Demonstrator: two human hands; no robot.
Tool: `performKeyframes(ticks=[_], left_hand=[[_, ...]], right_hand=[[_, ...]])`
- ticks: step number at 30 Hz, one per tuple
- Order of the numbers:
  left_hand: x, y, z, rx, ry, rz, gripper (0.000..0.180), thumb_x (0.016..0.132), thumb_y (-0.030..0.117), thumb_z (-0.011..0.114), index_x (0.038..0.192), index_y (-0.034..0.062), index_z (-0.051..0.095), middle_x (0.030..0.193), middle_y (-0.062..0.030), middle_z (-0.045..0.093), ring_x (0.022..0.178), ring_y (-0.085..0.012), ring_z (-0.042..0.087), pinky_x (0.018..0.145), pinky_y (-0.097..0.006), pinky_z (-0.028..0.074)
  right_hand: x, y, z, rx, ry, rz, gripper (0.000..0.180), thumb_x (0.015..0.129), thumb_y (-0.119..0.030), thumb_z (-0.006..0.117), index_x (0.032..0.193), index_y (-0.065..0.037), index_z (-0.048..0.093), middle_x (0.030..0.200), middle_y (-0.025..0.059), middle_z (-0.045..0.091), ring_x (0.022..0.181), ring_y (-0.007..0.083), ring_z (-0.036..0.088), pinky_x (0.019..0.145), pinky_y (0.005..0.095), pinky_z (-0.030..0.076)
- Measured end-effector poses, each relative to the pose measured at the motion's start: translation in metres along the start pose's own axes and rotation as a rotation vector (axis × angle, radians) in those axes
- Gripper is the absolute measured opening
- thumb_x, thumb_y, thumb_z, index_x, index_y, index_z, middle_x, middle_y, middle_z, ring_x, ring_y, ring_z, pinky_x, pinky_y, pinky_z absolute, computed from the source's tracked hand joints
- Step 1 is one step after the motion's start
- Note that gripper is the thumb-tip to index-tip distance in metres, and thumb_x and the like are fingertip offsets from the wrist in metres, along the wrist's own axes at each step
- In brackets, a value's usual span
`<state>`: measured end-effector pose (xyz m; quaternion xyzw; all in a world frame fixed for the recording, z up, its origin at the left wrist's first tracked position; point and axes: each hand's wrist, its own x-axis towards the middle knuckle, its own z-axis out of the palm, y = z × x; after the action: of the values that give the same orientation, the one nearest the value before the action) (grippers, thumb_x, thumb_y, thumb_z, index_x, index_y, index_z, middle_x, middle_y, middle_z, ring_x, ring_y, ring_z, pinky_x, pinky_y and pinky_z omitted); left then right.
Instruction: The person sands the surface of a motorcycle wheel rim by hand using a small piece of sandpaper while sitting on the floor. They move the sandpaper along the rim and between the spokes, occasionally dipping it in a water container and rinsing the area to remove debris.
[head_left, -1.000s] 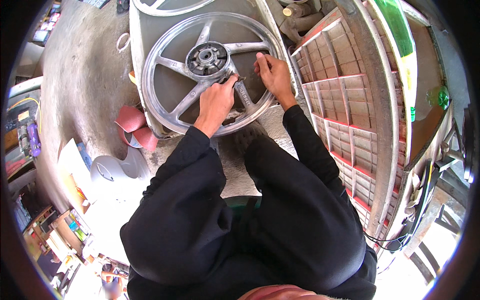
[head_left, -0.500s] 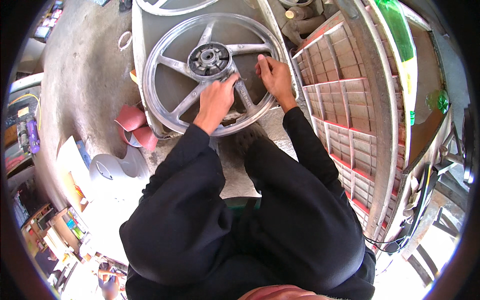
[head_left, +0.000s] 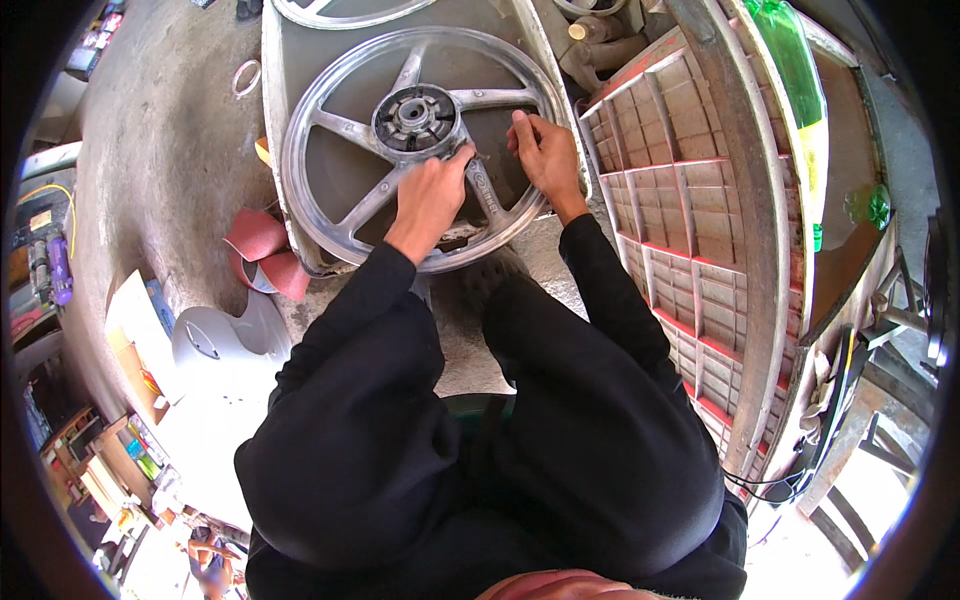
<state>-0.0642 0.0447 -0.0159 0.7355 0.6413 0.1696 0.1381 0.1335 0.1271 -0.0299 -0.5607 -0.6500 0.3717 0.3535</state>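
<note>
A silver alloy motorcycle wheel (head_left: 340, 128) lies flat in a shallow grey tray (head_left: 275, 90) in front of me. My left hand (head_left: 430, 195) presses with curled fingers on the lower spoke (head_left: 487, 192), right beside the dark hub (head_left: 415, 115). My right hand (head_left: 545, 155) rests inside the rim on the right, between two spokes. Its fingers are curled, and whatever they hold is hidden. Both arms wear black sleeves.
Reddish sandpaper sheets (head_left: 265, 250) lie by the tray's lower left corner. A light grey plastic cover (head_left: 215, 345) sits on the concrete floor to the left. A slatted red-and-white grille (head_left: 690, 200) stands on the right. A second rim (head_left: 340, 12) shows at the top.
My left hand has slid up the spoke toward the hub. My right hand stays at the rim's right side.
</note>
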Motion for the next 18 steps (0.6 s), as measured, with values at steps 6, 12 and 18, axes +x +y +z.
performKeyframes(ticks=[6,12,18], left_hand=[[0.027,-0.002,0.009,-0.01,-0.025,-0.005,0.04,0.095,0.009,0.063,0.134,0.0148,0.073,0.08,-0.0256,0.072,0.075,-0.0453,0.073,0.067,-0.056,0.057],[-0.026,-0.001,-0.014,-0.028,-0.151,-0.134,0.049,0.095,0.011,0.066,0.144,0.0211,0.07,0.077,-0.0274,0.069,0.073,-0.0474,0.07,0.068,-0.059,0.054],[-0.032,-0.02,-0.024,-0.225,-0.105,-0.114,0.037,0.097,0.014,0.068,0.134,0.016,0.075,0.084,-0.0269,0.072,0.079,-0.0484,0.07,0.073,-0.058,0.054]], right_hand=[[0.001,0.014,0.0,0.006,-0.016,-0.016,0.056,0.112,-0.044,0.059,0.088,0.004,0.076,0.071,0.0085,0.072,0.065,0.0137,0.068,0.064,0.0314,0.053],[0.001,0.012,0.0,0.105,-0.003,0.025,0.054,0.113,-0.041,0.06,0.089,0.004,0.076,0.072,0.0083,0.073,0.066,0.0135,0.068,0.065,0.0302,0.053],[0.0,0.015,0.001,0.116,-0.034,0.043,0.053,0.113,-0.041,0.061,0.09,0.004,0.075,0.073,0.0074,0.071,0.068,0.0129,0.067,0.066,0.0295,0.053]])
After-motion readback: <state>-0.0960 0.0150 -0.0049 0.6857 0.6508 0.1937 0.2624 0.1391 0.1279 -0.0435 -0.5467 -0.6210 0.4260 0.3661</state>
